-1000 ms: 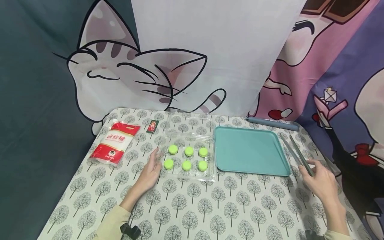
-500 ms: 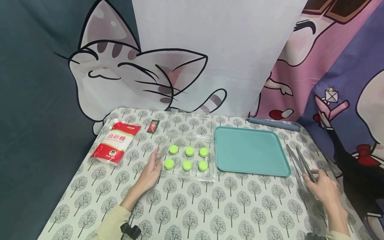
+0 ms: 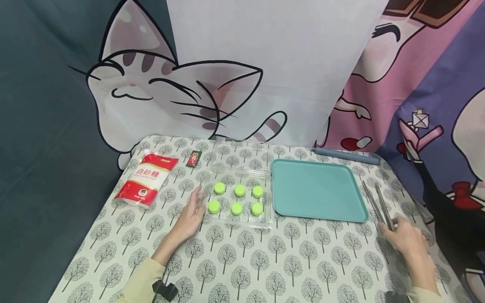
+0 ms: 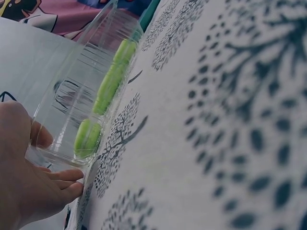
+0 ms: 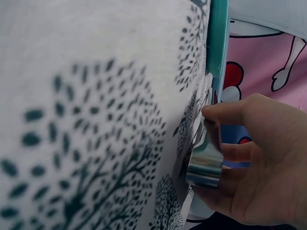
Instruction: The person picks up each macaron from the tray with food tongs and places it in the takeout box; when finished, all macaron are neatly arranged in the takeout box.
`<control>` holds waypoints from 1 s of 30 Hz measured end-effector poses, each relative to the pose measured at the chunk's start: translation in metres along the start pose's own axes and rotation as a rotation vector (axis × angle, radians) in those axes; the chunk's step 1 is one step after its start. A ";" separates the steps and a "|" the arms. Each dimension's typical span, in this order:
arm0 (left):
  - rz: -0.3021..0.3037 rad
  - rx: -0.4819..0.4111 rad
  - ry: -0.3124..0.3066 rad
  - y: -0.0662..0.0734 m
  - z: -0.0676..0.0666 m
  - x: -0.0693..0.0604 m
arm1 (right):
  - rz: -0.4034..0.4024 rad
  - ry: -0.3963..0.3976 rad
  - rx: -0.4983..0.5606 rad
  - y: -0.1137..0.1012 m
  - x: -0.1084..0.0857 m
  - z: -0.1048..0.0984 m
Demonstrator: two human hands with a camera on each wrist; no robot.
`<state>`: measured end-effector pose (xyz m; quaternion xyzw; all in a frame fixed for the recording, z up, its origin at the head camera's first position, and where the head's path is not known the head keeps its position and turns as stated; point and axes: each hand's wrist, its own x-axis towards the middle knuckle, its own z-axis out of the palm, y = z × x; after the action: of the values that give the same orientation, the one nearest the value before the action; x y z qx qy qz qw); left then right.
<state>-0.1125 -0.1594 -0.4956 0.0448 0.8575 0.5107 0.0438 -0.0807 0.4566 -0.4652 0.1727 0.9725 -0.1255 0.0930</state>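
Note:
A clear plastic box (image 3: 246, 221) with a hinged lid lies unfolded mid-table. Several bright green macarons (image 3: 239, 190) sit in its near half, in two rows. My left hand (image 3: 189, 216) rests against the box's left side, its fingers touching the clear wall in the left wrist view. At the right, my right hand (image 3: 405, 237) pinches metal tongs (image 3: 384, 208) near their bent end. Their two arms point away from me, spread apart, tips to the right of the teal tray (image 3: 318, 189). The right wrist view shows the tongs' shiny bend (image 5: 205, 165) between thumb and fingers, low over the cloth.
A red and white bag (image 3: 147, 179) lies at the left, with a small green and red packet (image 3: 193, 159) right of it. Behind the tray lies a blue-grey bar (image 3: 345, 156) along the back edge. A tree-print cloth (image 3: 280, 269) covers the table.
My right hand has drawn the tongs a little toward me, and their arms have turned slightly. My left hand, the box and the macarons stay where they were.

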 end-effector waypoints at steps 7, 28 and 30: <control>0.005 0.009 -0.010 -0.001 0.000 0.000 | 0.027 -0.030 -0.006 -0.004 0.001 -0.003; -0.001 -0.004 -0.007 -0.001 0.000 -0.001 | -0.348 0.137 0.346 -0.146 0.042 -0.053; -0.001 -0.005 -0.008 0.000 0.000 -0.001 | -0.371 0.095 0.374 -0.163 0.048 -0.054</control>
<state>-0.1120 -0.1596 -0.4959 0.0461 0.8560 0.5127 0.0476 -0.1907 0.3380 -0.3902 0.0112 0.9507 -0.3099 -0.0110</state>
